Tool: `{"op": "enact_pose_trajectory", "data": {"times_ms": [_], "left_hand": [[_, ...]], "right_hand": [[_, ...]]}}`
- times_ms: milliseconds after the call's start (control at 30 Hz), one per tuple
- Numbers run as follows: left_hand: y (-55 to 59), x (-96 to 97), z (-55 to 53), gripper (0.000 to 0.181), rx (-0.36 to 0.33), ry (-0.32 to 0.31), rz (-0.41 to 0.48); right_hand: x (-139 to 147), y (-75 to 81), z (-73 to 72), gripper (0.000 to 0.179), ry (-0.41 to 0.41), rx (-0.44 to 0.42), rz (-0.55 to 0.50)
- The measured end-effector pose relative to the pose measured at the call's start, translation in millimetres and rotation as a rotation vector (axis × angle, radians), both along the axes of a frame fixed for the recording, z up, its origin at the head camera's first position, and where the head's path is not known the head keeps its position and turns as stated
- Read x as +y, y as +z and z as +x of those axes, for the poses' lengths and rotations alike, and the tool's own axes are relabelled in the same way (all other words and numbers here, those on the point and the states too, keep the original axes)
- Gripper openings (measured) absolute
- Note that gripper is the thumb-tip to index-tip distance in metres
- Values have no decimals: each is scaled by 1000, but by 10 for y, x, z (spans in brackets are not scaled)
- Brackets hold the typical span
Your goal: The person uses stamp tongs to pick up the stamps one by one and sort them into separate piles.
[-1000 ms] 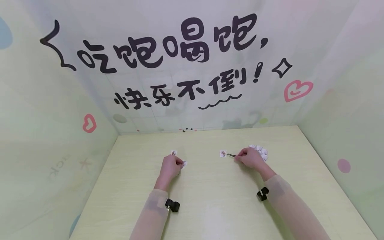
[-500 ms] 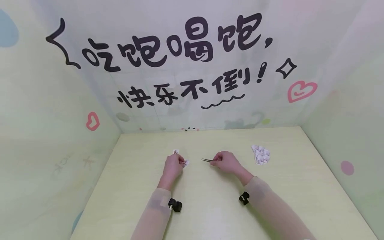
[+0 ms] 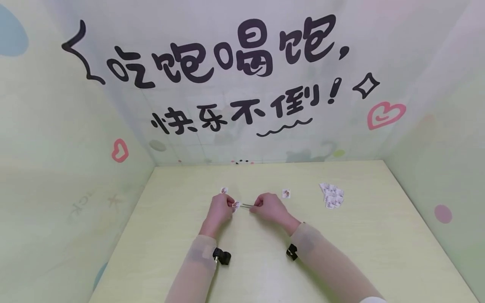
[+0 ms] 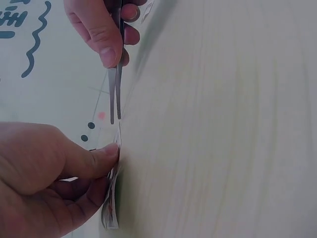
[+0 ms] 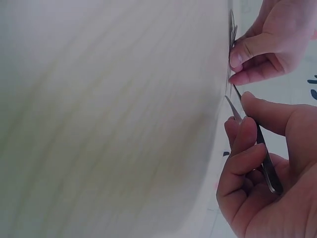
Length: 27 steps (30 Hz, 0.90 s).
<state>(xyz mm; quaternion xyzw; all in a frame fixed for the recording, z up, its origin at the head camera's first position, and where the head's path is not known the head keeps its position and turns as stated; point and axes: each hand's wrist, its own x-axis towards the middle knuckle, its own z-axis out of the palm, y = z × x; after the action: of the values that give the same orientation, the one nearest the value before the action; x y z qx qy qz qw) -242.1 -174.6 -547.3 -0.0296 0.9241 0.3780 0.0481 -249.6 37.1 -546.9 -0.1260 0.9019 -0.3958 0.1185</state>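
Note:
My left hand (image 3: 219,213) pinches a small printed paper square (image 3: 236,205) between thumb and fingers. In the left wrist view, thin paper pieces (image 4: 112,201) stand edge-on below the left thumb. My right hand (image 3: 270,209) holds metal tweezers (image 4: 115,89), thumb on one side and fingers on the other. The tweezer tips are slightly apart, right at the edge of the paper in my left hand. Another printed square (image 3: 224,190) lies just beyond the left knuckles, and a single square (image 3: 286,193) lies flat past my right hand.
Farther right on the pale wooden table (image 3: 250,261) lies a cluster of overlapping paper squares (image 3: 333,196). A back wall (image 3: 212,147) with large black lettering and side walls enclose the table. A black camera (image 3: 221,256) sits at the left wrist.
My right hand has moved left with the tweezers, from the single square over to my left hand. That square stays on the table. My left hand keeps its pinch, nearly in place.

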Motion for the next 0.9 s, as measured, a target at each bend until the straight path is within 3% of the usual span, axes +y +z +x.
{"op": "enact_pose_trajectory", "data": {"times_ms": [567, 900], "left_hand": [[1, -38, -11, 21, -8, -8, 10], [8, -35, -18, 23, -23, 1, 24]], "right_hand": [[-125, 102, 79, 19, -92, -38, 42], [-176, 125, 104, 18, -85, -62, 39]]}}
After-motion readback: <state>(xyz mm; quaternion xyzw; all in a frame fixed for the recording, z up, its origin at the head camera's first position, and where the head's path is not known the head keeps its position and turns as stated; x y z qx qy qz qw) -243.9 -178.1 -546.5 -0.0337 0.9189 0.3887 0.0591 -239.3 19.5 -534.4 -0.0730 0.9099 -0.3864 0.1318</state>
